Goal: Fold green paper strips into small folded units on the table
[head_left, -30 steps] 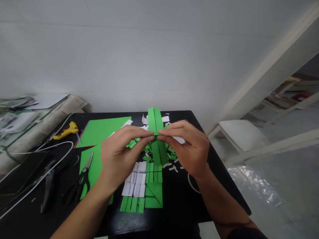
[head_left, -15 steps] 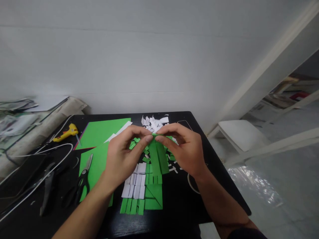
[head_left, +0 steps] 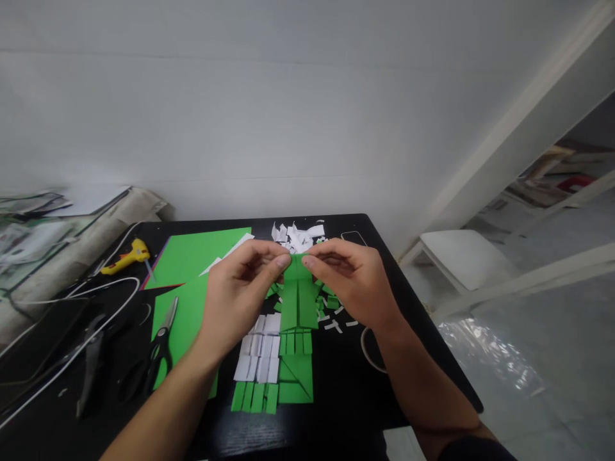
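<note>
A creased green paper strip [head_left: 298,298] hangs from the fingertips of both hands above the desk. My left hand [head_left: 243,288] pinches its top left corner between thumb and forefinger. At the top right corner, my right hand [head_left: 353,275] grips it the same way. Fold lines run down the strip's middle. Under it lie a green paper square with a diagonal crease [head_left: 295,381], rows of folded white paper pieces [head_left: 257,352] and small folded green pieces [head_left: 254,398]. Green and white paper scraps [head_left: 331,304] are partly hidden behind my hands.
Black-handled scissors [head_left: 162,346] lie on green sheets [head_left: 185,330] at the left. Beyond them are a yellow glue gun [head_left: 127,256], white cables [head_left: 113,320] and pliers-like tool [head_left: 91,362]. White cuttings [head_left: 298,237] lie at the back of the black desk [head_left: 408,358]. A white stool [head_left: 451,259] stands right.
The green strip has turned from a tilted, partly folded pose to hang flatter and face me, its top section now spread out. Both hands have shifted slightly and keep their pinch.
</note>
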Demonstrator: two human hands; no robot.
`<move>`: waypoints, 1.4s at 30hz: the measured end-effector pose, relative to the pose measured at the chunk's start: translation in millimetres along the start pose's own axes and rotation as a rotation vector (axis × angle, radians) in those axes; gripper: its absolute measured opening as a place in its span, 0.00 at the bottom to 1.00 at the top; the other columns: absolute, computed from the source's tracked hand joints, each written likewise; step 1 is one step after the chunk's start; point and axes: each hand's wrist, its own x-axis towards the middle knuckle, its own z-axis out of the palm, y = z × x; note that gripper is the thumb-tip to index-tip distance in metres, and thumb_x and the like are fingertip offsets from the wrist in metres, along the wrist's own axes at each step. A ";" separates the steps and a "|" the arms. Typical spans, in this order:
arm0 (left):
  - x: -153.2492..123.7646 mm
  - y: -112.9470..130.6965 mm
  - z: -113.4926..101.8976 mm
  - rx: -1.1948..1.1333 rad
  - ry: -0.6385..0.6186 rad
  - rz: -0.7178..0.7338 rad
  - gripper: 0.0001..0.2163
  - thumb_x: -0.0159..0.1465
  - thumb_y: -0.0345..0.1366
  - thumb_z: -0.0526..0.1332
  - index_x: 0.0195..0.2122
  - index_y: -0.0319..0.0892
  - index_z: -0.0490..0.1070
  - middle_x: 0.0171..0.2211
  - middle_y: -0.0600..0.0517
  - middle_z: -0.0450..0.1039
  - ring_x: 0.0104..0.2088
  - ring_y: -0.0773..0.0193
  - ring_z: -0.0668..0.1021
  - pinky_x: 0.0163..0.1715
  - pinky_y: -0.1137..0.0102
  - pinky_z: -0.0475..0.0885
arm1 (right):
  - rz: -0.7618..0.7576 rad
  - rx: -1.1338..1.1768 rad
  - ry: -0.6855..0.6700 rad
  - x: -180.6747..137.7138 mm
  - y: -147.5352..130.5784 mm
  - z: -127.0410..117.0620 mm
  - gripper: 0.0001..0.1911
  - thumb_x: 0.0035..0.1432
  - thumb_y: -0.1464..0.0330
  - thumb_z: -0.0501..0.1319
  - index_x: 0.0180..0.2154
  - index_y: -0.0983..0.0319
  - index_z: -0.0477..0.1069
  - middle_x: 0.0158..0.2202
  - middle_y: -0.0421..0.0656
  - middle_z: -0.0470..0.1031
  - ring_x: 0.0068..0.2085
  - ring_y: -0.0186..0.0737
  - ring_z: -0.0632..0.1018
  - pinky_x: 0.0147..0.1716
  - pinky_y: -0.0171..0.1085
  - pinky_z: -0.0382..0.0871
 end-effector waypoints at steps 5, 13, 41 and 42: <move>2.1 1.4 2.3 -0.028 -0.018 -0.013 0.03 0.70 0.35 0.69 0.43 0.44 0.81 0.31 0.55 0.81 0.28 0.71 0.80 0.30 0.76 0.77 | 0.002 -0.003 0.037 0.6 0.1 0.6 0.04 0.58 0.69 0.76 0.36 0.59 0.84 0.33 0.40 0.86 0.34 0.38 0.86 0.34 0.35 0.84; 4.3 1.9 2.0 -0.032 -0.098 -0.125 0.07 0.64 0.38 0.72 0.35 0.43 0.78 0.25 0.56 0.76 0.25 0.70 0.76 0.26 0.76 0.73 | 0.003 0.011 0.107 3.2 -0.8 0.8 0.05 0.59 0.66 0.76 0.36 0.59 0.83 0.34 0.40 0.86 0.37 0.39 0.87 0.39 0.37 0.85; 4.4 2.7 -4.5 0.063 -0.243 -0.053 0.08 0.69 0.39 0.70 0.33 0.44 0.79 0.24 0.55 0.76 0.25 0.68 0.75 0.27 0.72 0.71 | -0.027 -0.035 0.012 5.6 -2.3 -2.3 0.02 0.59 0.66 0.77 0.35 0.56 0.87 0.34 0.40 0.88 0.37 0.41 0.87 0.39 0.39 0.85; 4.4 2.9 -4.5 0.065 -0.241 -0.054 0.08 0.69 0.39 0.69 0.33 0.44 0.79 0.24 0.55 0.75 0.25 0.68 0.75 0.27 0.72 0.70 | -0.023 -0.035 0.013 5.7 -2.0 -2.1 0.03 0.59 0.65 0.77 0.34 0.56 0.87 0.34 0.41 0.88 0.37 0.41 0.87 0.40 0.40 0.85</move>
